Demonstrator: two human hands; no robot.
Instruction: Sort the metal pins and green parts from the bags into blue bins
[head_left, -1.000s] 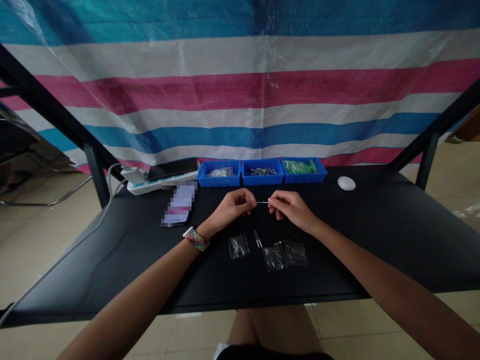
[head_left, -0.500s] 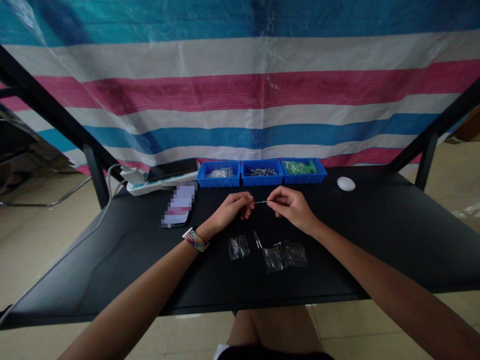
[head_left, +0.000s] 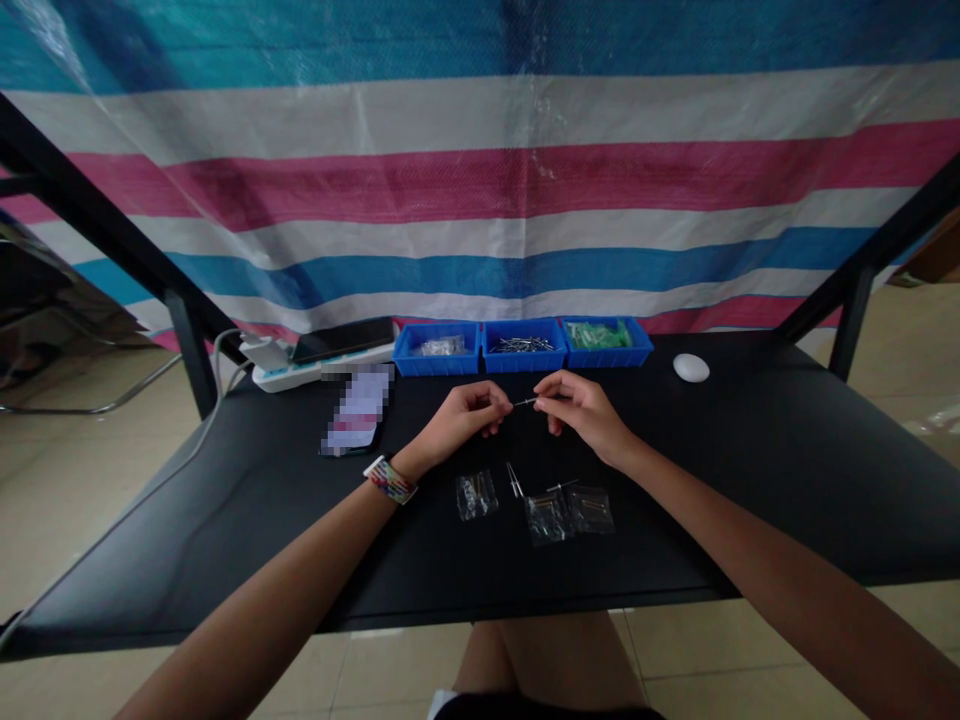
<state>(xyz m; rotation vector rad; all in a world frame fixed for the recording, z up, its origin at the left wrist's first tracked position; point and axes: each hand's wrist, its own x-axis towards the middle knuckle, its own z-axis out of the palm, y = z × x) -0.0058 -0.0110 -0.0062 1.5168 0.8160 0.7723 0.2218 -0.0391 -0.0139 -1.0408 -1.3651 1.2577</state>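
Note:
A thin silver blind rivet (head_left: 525, 402) spans the small gap between my two hands above the black table. My left hand (head_left: 474, 412), with a woven multicoloured band at the wrist, pinches its left end between thumb and finger. On the other side my right hand (head_left: 577, 408) pinches the right end; that end is partly hidden by the fingers. Below the hands lie loose rivets (head_left: 514, 480) and three small clear bags: one bag (head_left: 476, 495) at left, another bag (head_left: 548, 517) in the middle, and a third bag (head_left: 591, 509) at right, with small brass-coloured pieces inside.
Along the back stand three blue bins: the left bin (head_left: 437, 365) with clear packets, the middle bin (head_left: 523, 362) with silver rivets, the right bin (head_left: 609, 357) with green plastic pieces. A phone (head_left: 358, 410), a power strip (head_left: 289, 376) and a white oval object (head_left: 691, 368) are also there.
My left fingers have shifted slightly right along the rivet, so less of it shows between the hands. The rivet now tilts a little up toward the right. The bags and bins have stayed put.

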